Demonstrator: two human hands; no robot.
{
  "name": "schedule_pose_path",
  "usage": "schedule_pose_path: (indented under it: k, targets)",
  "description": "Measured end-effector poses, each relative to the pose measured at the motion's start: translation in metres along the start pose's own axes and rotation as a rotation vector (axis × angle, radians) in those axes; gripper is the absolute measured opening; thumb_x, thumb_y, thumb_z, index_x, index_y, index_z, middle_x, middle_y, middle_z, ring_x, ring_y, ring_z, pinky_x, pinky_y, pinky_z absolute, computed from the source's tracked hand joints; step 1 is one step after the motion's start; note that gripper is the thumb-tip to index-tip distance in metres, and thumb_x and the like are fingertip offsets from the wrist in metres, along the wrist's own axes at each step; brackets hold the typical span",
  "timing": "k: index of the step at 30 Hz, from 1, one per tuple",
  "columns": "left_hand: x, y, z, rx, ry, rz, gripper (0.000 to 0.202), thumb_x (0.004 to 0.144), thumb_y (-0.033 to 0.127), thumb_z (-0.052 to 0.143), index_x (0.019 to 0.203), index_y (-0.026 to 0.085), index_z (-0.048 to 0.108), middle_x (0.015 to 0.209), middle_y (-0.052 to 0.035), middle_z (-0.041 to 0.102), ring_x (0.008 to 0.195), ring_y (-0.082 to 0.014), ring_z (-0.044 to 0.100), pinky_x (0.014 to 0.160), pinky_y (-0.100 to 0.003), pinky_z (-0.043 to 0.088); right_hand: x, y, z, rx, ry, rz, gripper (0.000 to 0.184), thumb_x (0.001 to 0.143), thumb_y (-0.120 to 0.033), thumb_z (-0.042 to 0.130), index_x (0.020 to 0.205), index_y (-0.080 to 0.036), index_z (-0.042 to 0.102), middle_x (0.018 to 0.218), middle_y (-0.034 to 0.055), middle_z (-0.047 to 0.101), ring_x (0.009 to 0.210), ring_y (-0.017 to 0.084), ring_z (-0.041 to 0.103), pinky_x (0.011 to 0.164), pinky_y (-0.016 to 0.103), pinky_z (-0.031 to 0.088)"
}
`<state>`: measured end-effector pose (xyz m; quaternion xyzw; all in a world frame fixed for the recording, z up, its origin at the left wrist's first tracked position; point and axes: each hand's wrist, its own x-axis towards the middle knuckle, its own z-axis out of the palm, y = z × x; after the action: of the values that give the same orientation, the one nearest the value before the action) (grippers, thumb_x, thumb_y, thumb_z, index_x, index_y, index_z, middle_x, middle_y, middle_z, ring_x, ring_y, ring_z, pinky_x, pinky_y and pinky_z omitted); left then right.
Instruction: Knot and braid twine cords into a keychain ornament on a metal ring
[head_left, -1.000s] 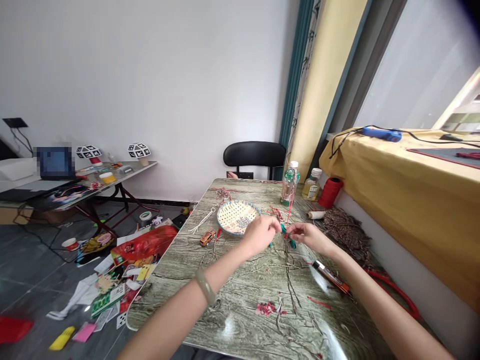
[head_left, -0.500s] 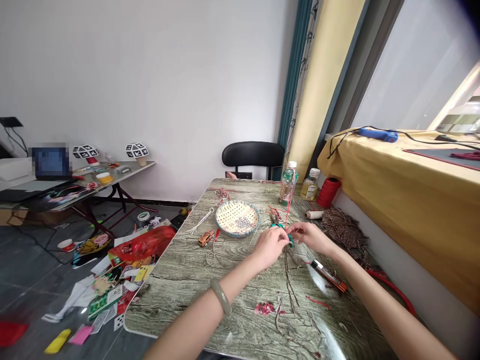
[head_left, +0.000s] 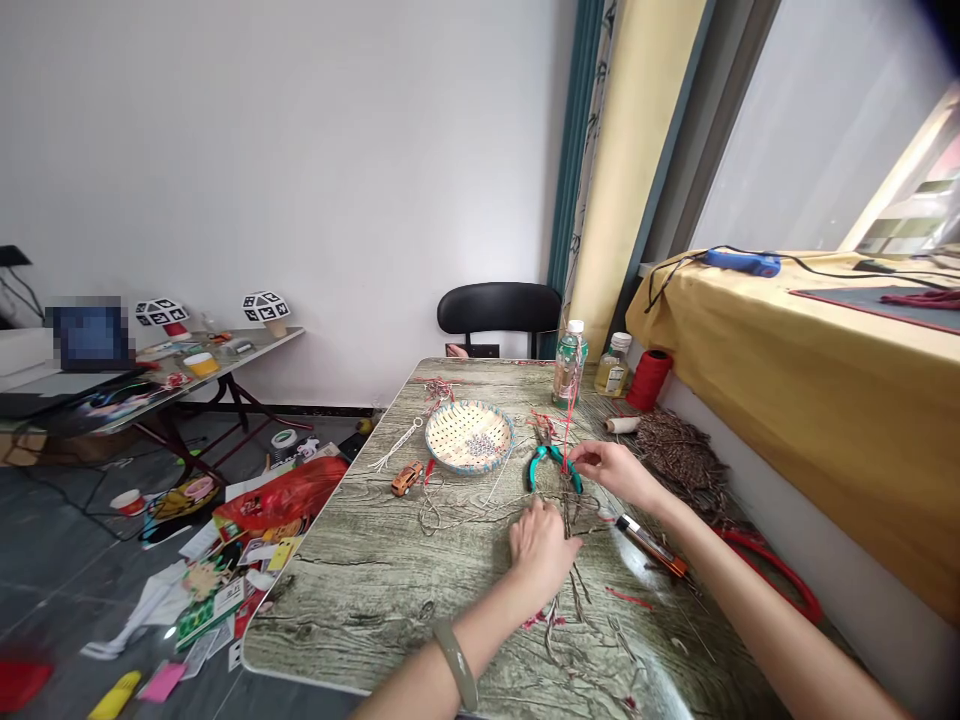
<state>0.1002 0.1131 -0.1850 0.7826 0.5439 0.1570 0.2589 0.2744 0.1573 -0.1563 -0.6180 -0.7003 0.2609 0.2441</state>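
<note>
My right hand (head_left: 611, 468) is pinched on a thin red cord (head_left: 570, 410) that runs up from the table towards the bottles. Just left of its fingertips, teal-handled pliers (head_left: 553, 462) lie on the table with no hand on them. My left hand (head_left: 544, 545) rests nearer to me, back up, its fingers lying loosely flat on a strand of brown cords (head_left: 574, 580) on the patterned table (head_left: 390, 580). It holds nothing that I can see.
A woven basket (head_left: 469, 437) with small beads and an orange toy car (head_left: 405, 478) sit to the left. At the far right stand two bottles (head_left: 568, 365), a red spool (head_left: 649, 380) and a brown cord pile (head_left: 686, 455). A black-orange lighter (head_left: 649, 545) lies by my right forearm, and a black chair (head_left: 499, 310) stands behind the table.
My left hand let go of the pliers and drew back towards me onto the brown cords. The pliers now lie on the table. My right hand stays pinched on the red cord.
</note>
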Motion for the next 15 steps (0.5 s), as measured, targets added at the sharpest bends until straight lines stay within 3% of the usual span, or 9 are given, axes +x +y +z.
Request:
schedule_pose_path:
  k: [5, 12, 15]
  targets:
    - [-0.001, -0.003, -0.001, -0.138, -0.095, -0.065, 0.022, 0.084, 0.029, 0.05, 0.098, 0.015, 0.057, 0.106, -0.0068, 0.057, 0.097, -0.0199, 0.054, 0.085, -0.043, 0.042, -0.008, -0.006, 0.005, 0.129, 0.019, 0.032, 0.023, 0.085, -0.027, 0.052, 0.104, -0.015, 0.056, 0.103, 0.0053, 0.059, 0.085, 0.018, 0.059, 0.072, 0.036, 0.049]
    - [0.004, -0.007, 0.005, -0.602, -0.256, -0.24, 0.027, 0.085, 0.029, 0.049, 0.106, 0.014, 0.053, 0.1, -0.0066, 0.058, 0.082, -0.0161, 0.059, 0.07, -0.035, 0.05, -0.024, -0.007, 0.02, 0.453, -0.01, 0.117, 0.022, 0.086, -0.026, 0.051, 0.104, -0.014, 0.054, 0.095, 0.004, 0.059, 0.072, 0.013, 0.06, 0.06, 0.029, 0.051]
    - [0.002, -0.004, 0.003, -0.792, -0.264, -0.293, 0.028, 0.085, 0.029, 0.048, 0.108, 0.014, 0.052, 0.101, -0.0069, 0.058, 0.082, -0.0164, 0.058, 0.07, -0.035, 0.05, -0.036, -0.01, 0.026, 0.591, -0.012, 0.155, 0.022, 0.086, -0.027, 0.05, 0.104, -0.014, 0.054, 0.093, 0.0038, 0.06, 0.072, 0.013, 0.06, 0.062, 0.03, 0.051]
